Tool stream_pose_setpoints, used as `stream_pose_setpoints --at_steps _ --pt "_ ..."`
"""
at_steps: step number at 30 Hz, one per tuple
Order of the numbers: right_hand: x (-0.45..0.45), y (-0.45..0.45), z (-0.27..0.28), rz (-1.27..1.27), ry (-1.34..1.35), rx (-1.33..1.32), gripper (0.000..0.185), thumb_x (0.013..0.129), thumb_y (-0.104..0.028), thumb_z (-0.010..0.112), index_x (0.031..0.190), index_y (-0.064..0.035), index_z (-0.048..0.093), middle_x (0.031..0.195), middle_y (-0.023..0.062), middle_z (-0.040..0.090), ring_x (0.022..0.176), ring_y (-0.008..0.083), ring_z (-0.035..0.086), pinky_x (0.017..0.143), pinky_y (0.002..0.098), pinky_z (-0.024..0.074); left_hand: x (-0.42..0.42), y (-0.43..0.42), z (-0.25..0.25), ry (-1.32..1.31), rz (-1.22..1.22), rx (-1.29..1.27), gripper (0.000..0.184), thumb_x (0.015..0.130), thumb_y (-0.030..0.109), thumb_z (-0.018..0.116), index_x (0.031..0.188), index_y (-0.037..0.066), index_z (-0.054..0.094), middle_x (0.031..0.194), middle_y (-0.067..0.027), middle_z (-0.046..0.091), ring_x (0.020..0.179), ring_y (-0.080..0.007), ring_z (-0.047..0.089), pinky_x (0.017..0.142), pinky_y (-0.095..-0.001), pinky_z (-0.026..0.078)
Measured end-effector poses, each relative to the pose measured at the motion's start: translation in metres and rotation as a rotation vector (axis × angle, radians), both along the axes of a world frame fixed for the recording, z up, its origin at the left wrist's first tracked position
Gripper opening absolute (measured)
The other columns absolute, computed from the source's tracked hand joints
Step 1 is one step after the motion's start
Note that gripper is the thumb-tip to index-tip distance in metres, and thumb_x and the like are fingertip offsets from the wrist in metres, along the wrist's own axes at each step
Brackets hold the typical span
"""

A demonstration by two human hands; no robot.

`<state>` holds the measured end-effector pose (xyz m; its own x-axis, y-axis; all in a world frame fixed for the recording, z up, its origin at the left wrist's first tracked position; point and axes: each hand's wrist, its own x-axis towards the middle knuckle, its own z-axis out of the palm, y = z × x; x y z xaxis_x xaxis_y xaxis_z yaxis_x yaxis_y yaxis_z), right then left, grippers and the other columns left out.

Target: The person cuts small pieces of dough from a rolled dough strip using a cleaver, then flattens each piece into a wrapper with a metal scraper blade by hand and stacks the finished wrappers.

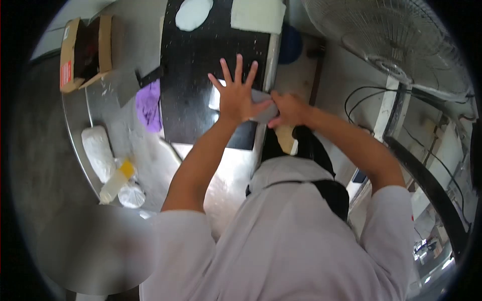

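My left hand [236,100] is spread over the black board [193,100], fingers apart and pointing away from me. Its thumb reaches across a flat grey piece [262,114] at the board's right edge. My right hand [290,109] is closed on the right end of that grey piece; its exact kind I cannot make out. Towards the far end of the board lies a smooth white lump [194,14] that looks like dough. Beside it is a pale folded cloth or slab [257,16]. Small white specks dot the black surface.
Left of the board lie a purple cloth [148,106] and a broad blade with a black handle [150,76]. Farther left are a cardboard box [105,47], a white bag [98,150] and a yellow-capped bottle [114,186]. A large fan [389,40] stands at right.
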<state>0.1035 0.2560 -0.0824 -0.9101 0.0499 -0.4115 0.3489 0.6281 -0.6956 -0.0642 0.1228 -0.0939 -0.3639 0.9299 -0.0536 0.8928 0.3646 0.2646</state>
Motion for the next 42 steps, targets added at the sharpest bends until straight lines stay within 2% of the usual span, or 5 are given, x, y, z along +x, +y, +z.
stream_pose_setpoints --at_steps 17,26,29,38,42 --pt "-0.011 0.056 -0.02 -0.008 0.079 -0.015 0.08 0.066 -0.043 0.095 0.115 0.004 0.053 0.087 0.028 0.07 0.093 0.047 0.07 0.082 0.0499 0.057 -0.011 0.044 -0.005 0.077 0.035 0.063 0.129 0.074 0.084 0.062 0.161 -0.004 0.025 0.173 -0.0203 0.01 0.157 -0.0517 0.002 0.106 -0.086 0.001" --pt "-0.015 0.041 0.0 0.077 -0.08 -0.062 0.084 0.069 -0.047 0.092 0.121 0.0044 0.05 0.106 0.0306 0.067 0.106 0.0478 0.066 0.088 0.0483 0.0542 -0.003 0.026 -0.005 0.064 0.031 -0.045 0.133 0.073 0.086 0.063 0.165 0.002 0.016 0.172 -0.0209 0.01 0.156 -0.0529 0.003 0.109 -0.0846 0.005" --pt "-0.022 0.07 -0.012 0.085 0.207 0.024 0.083 0.07 -0.047 0.092 0.121 0.0032 0.05 0.105 0.0299 0.067 0.104 0.0482 0.066 0.086 0.0491 0.0546 -0.017 0.05 -0.009 0.119 0.074 0.074 0.131 0.074 0.086 0.063 0.165 0.004 0.016 0.172 -0.021 0.011 0.155 -0.0541 0.004 0.107 -0.0868 0.005" --pt "-0.027 0.068 0.012 0.1 -0.076 0.066 0.081 0.069 -0.035 0.094 0.124 0.0096 0.054 0.106 0.0301 0.07 0.107 0.0413 0.07 0.092 0.0462 0.0568 -0.016 0.06 -0.014 0.107 0.048 0.031 0.131 0.074 0.086 0.064 0.165 0.004 0.018 0.171 -0.0242 0.014 0.155 -0.0554 0.004 0.108 -0.0854 0.006" --pt "-0.049 0.091 -0.002 0.086 0.047 0.097 0.087 0.072 -0.046 0.091 0.128 0.006 0.05 0.098 0.0305 0.069 0.099 0.0486 0.069 0.085 0.0494 0.0577 -0.039 0.071 -0.023 0.145 0.02 0.164 0.131 0.074 0.088 0.062 0.166 0.008 0.013 0.172 -0.0231 0.01 0.154 -0.0558 0.005 0.109 -0.0859 0.006"
